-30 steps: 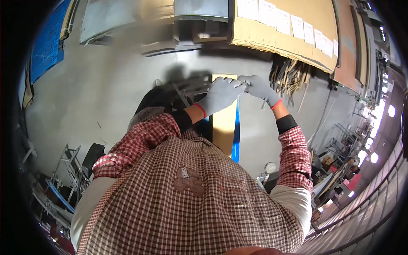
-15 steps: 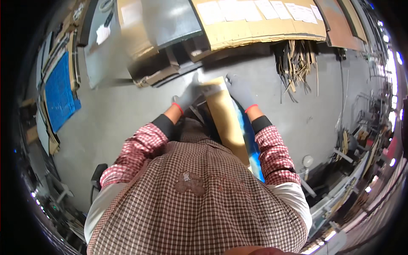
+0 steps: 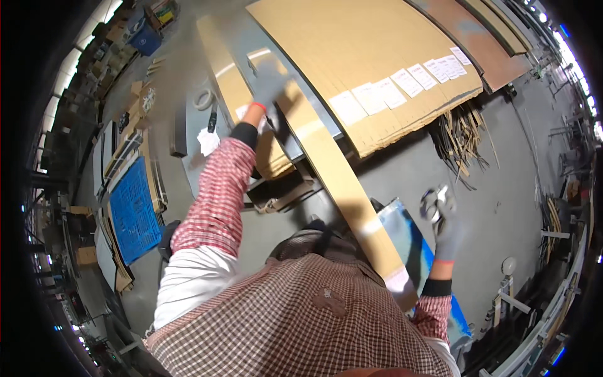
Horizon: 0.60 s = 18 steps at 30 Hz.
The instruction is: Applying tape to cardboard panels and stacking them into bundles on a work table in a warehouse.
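Observation:
A long tan cardboard strip (image 3: 342,182) slants from the table at the far left toward my body. My gloved left hand (image 3: 271,85), smeared by motion, is at the strip's far end, its fingers closed over the left edge. To the right and apart from the strip, my gloved right hand (image 3: 443,220) has curled fingers. Something small, whitish and shiny shows at its fingertips, too blurred to name. Below the strip's near end is a blue-edged panel (image 3: 408,232), partly hidden by the strip and my right arm.
A large cardboard stack (image 3: 377,44) with white paper slips lies ahead. Thin offcut strips (image 3: 455,138) hang beneath it. A tape roll (image 3: 203,99) rests at the far left, beyond a blue slatted panel (image 3: 135,210). Metal frames (image 3: 515,301) stand at the right.
My left hand has moved forward and left along the cardboard. My right hand has come away to the right and nearer to me. The view has turned, showing more of the table.

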Tool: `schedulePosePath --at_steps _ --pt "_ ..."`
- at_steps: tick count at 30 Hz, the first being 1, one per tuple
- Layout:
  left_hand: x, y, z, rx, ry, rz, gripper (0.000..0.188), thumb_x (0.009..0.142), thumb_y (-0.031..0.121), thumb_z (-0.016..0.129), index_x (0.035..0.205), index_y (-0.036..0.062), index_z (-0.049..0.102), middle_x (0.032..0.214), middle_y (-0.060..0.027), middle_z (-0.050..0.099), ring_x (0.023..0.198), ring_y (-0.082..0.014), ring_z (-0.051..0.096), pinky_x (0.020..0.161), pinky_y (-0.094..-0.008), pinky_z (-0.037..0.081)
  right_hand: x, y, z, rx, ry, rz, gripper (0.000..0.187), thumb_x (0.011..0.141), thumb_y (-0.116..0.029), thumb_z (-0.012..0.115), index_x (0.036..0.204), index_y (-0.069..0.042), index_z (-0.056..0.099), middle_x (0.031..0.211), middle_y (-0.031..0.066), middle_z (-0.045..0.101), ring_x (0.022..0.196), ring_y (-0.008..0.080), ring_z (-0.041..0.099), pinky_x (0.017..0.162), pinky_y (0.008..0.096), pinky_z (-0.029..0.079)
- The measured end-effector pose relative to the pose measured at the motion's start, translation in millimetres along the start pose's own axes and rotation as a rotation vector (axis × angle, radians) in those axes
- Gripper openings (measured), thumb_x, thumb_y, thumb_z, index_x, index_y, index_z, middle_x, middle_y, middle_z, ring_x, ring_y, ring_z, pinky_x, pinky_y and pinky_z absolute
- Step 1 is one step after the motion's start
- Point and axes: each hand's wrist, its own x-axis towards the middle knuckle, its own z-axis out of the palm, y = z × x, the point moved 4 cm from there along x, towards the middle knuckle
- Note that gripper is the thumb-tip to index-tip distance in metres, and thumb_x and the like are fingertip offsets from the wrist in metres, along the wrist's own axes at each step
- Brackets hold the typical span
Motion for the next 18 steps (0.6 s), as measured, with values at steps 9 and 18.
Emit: schedulePosePath --at_steps 9,18 --pt "-64 -25 101 0.491 -0.578 0.348 0.046 0.083 0.048 0.048 0.087 0.0102 0.075 0.098 -0.0147 0.066 0.109 -0.0310 0.052 0.098 -0.0464 0.036 -122 102 -43 -0.901 0.038 0.503 0.019 0.086 -0.014 0.061 0.099 0.000 0.058 0.073 0.0031 0.061 0.060 0.0095 0.058 0.051 0.0257 0.045" --pt "-95 4 118 0.374 -0.810 0.494 0.061 0.085 0.057 0.043 0.082 0.0036 0.072 0.086 -0.0176 0.069 0.087 -0.0366 0.063 0.090 -0.0411 0.044 -69 169 84 -0.142 0.126 0.350 0.031 0.086 -0.020 0.063 0.112 -0.005 0.051 0.091 0.0086 0.058 0.067 0.0142 0.059 0.056 0.0266 0.050"
